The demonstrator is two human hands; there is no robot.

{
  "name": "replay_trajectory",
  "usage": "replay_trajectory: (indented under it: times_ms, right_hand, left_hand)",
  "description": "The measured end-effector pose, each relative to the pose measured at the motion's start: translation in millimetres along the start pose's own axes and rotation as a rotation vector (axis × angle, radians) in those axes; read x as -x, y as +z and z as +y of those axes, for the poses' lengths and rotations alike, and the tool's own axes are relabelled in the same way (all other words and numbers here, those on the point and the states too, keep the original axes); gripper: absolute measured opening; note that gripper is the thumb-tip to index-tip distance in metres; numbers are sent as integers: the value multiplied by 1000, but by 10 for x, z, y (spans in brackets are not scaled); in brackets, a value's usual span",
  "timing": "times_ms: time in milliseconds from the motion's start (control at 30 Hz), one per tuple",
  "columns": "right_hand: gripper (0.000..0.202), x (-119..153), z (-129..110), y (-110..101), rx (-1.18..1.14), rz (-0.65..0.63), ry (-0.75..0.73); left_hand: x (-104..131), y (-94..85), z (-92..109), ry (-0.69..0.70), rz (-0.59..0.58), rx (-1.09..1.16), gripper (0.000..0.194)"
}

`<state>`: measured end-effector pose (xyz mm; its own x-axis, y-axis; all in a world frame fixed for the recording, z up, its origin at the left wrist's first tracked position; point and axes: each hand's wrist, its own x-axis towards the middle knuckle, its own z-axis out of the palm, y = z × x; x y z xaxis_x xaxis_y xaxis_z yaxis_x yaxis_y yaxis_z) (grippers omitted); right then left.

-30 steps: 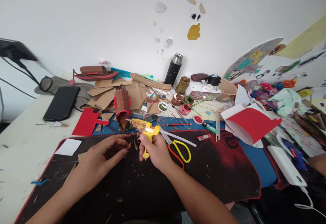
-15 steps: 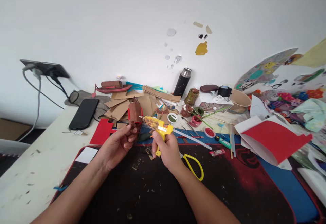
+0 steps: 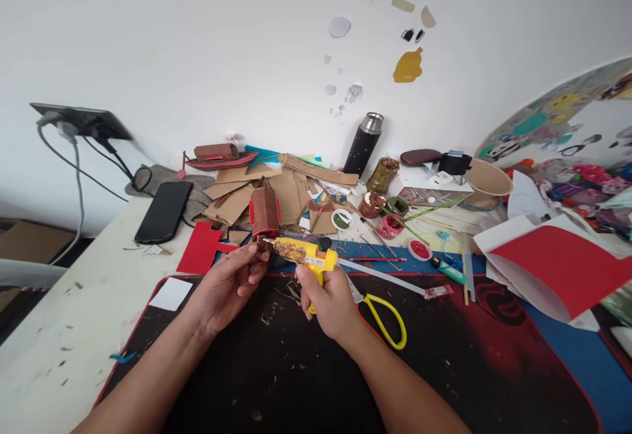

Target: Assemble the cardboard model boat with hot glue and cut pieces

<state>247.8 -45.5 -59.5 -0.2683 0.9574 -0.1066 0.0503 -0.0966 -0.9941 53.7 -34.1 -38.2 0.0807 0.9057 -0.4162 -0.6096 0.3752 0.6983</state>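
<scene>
My left hand (image 3: pixel 230 286) has its thumb and fingers closed at the near end of a brown-painted cardboard model (image 3: pixel 264 210) with red strips along its sides. The model points away from me, over the cardboard pile. A yellow hot glue gun (image 3: pixel 303 254), stained brown near the front, is gripped by my right hand (image 3: pixel 332 305). Its nozzle tip is at the model's near end, close to my left fingertips; whether it touches cannot be made out. A clear glue stick (image 3: pixel 385 276) sticks out of the gun's back. Yellow-handled scissors (image 3: pixel 388 319) lie beside my right wrist.
Cardboard scraps (image 3: pixel 232 203), a red model boat (image 3: pixel 222 157) and a black flask (image 3: pixel 364 144) stand along the wall. Open paint pots (image 3: pixel 372 203) are to the right. A phone (image 3: pixel 162 212) and red corrugated card (image 3: pixel 200 247) lie left of the black mat (image 3: pixel 276 368).
The glue gun's nozzle has moved down and left to the model's near end. The view has shifted slightly. Both hands keep their hold.
</scene>
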Motion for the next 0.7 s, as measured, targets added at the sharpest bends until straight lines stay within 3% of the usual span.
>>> replay_trajectory:
  times_ms: [233, 700]
  right_hand:
    - [69, 28, -10, 23, 21, -1, 29]
    - [65, 54, 26, 30, 53, 14, 11]
  left_hand:
    - [17, 8, 1, 16, 27, -13, 46]
    - [18, -2, -13, 59, 5, -21, 43]
